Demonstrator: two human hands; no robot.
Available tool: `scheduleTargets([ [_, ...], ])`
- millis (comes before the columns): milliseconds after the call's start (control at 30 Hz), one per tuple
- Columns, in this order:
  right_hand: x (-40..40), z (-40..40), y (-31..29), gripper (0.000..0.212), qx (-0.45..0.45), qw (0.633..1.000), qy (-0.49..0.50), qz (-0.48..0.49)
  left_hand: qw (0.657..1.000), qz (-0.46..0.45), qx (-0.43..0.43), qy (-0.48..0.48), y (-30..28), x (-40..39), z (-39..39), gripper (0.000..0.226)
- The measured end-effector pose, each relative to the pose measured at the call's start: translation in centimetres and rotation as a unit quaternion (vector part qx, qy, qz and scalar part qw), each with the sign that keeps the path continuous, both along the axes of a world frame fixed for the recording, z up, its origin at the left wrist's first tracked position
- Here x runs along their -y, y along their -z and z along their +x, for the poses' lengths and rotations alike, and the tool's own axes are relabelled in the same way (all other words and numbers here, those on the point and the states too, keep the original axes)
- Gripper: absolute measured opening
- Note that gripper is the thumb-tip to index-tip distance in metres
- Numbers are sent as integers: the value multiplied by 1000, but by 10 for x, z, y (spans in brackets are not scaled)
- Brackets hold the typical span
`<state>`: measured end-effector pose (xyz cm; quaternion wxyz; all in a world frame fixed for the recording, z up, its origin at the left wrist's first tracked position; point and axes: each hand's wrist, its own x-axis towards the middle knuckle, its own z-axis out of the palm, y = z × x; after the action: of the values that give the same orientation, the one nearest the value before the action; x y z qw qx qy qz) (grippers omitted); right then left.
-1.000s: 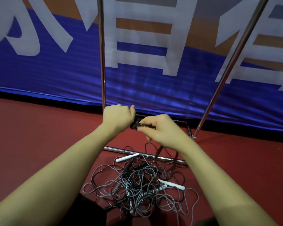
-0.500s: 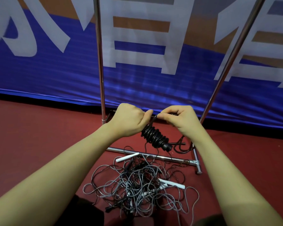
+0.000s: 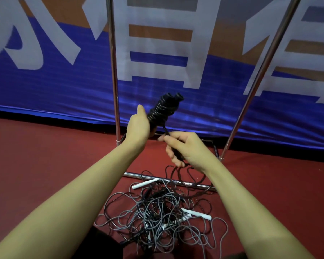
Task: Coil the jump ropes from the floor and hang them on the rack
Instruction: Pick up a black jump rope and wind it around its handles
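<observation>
My left hand (image 3: 138, 126) grips the lower end of a black jump rope's handles (image 3: 162, 111), which point up and to the right with cord wound tightly round them. My right hand (image 3: 183, 148) pinches the loose black cord just below the bundle; the cord trails down to the floor. A tangled pile of grey and black jump ropes (image 3: 157, 219) with white handles (image 3: 145, 183) lies on the red floor between my forearms. The chrome rack (image 3: 113, 71) stands behind the pile; only its two uprights and base bars show.
A blue, orange and white banner (image 3: 45, 86) hangs along the wall behind the rack. The rack's front base bar (image 3: 191, 183) lies across the floor just past the pile. Red floor (image 3: 36, 165) stretches left and right. Something dark sits at the bottom edge, near my body.
My left hand has turned the wound handle bundle from pointing down-right to pointing up. My right hand has dropped from beside the left to lower down the loose cord.
</observation>
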<state>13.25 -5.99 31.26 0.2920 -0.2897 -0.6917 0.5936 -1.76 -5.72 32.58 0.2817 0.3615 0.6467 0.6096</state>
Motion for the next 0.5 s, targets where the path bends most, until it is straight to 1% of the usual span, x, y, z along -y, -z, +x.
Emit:
scheduleTargets([
  [100,6,-2,3,22,35,999,-15,17,993,-70,-84,-42,7,-4,-5,53],
  [167,9,-3,5,20,49,998,-30,16,985,-95,-127,-63,11,-4,-8,47],
  [233,10,-4,6,20,67,997,-40,12,978,-114,-161,-62,12,-1,-7,46],
  [367,12,-7,9,19,104,993,-55,29,961,-184,-187,-89,17,-3,-10,55],
  [400,11,-7,10,18,118,991,-47,42,956,-197,-195,-95,17,-2,-9,57],
  [500,6,-8,14,26,138,988,14,74,947,-209,-222,-101,15,0,-9,61],
])
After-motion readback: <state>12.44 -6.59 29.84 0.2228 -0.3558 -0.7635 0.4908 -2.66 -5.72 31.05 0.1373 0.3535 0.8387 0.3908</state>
